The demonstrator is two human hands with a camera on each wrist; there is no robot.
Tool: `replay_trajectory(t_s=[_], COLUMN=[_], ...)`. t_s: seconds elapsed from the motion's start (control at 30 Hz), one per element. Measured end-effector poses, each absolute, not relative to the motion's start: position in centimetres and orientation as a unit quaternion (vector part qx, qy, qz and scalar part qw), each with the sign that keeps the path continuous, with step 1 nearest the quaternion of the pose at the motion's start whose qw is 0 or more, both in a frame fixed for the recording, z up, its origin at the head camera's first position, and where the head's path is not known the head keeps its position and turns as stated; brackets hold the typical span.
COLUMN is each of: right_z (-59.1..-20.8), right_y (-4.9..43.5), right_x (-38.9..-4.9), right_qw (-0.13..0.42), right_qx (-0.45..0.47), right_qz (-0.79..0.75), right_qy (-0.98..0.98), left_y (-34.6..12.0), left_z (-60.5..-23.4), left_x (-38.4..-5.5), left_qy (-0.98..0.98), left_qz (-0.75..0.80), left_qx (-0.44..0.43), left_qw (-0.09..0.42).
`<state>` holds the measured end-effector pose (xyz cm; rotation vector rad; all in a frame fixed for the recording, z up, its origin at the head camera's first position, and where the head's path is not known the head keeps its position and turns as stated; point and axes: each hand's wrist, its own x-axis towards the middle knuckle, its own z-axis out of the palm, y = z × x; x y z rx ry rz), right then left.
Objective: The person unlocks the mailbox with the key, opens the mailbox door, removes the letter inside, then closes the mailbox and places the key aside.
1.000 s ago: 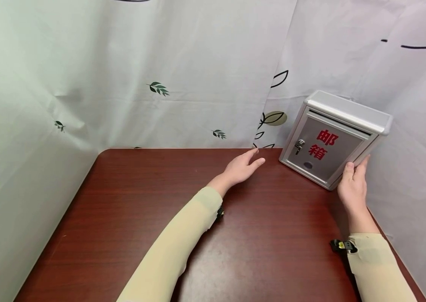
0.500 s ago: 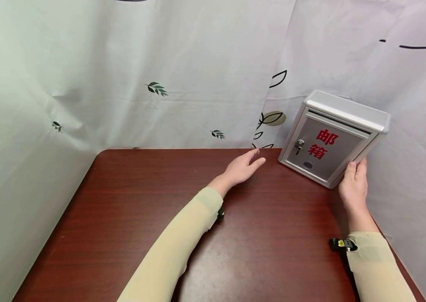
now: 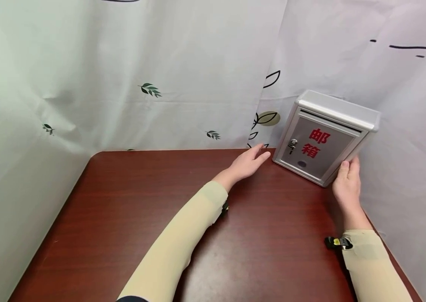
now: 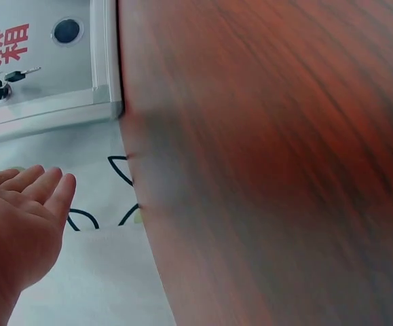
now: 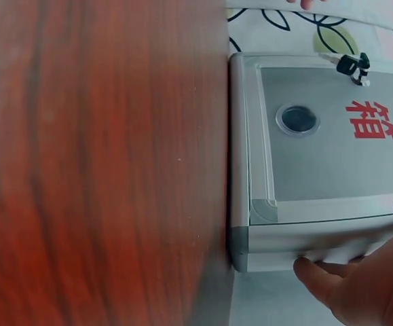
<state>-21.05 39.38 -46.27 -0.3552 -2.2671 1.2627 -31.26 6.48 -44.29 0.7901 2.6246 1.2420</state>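
Note:
A silver metal mailbox [image 3: 316, 142] with red characters on its door stands upright, turned at an angle, at the back right of the brown wooden table [image 3: 182, 218]. A small lock with a key [image 3: 292, 145] sits on the left of the door. My right hand [image 3: 348, 182] holds the mailbox's right side, thumb near the front edge; its fingertips [image 5: 308, 268] bend against the side wall in the right wrist view. Just left of the mailbox, my left hand [image 3: 244, 163] is held out with fingers extended and thumb apart, holding nothing. In the left wrist view, that palm [image 4: 20, 231] faces the camera.
White cloth [image 3: 205, 75] with leaf prints hangs behind the table and along both sides. The table's back edge [image 3: 167, 150] runs close to the cloth, and the mailbox stands near the back right corner.
My left hand has moved right, closer to the mailbox's left side. The head view has shifted slightly right. My right hand stays at the mailbox's right side.

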Motion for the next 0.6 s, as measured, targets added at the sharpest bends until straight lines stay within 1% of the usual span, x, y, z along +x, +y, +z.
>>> replay_trajectory(t_s=[0.3,0.47,0.6], right_z=[-47.1,-45.8,-45.5], right_y=[39.8,38.5,38.1], right_x=[-21.7,-20.8,-20.5], right_qw=[0.260,0.226,0.207], right_qx=[-0.098,-0.104,-0.099], right_qz=[0.455,0.474,0.483], right_qy=[-0.846,-0.844,-0.845], left_y=[7.9,8.9,8.9], left_z=[-43.6,-43.6,-43.8], left_x=[-31.9,-32.1,-32.3], left_qy=[0.860,0.862,0.852], left_qz=[0.440,0.443,0.464], left_qx=[0.247,0.232,0.219], left_qw=[0.078,0.084,0.103])
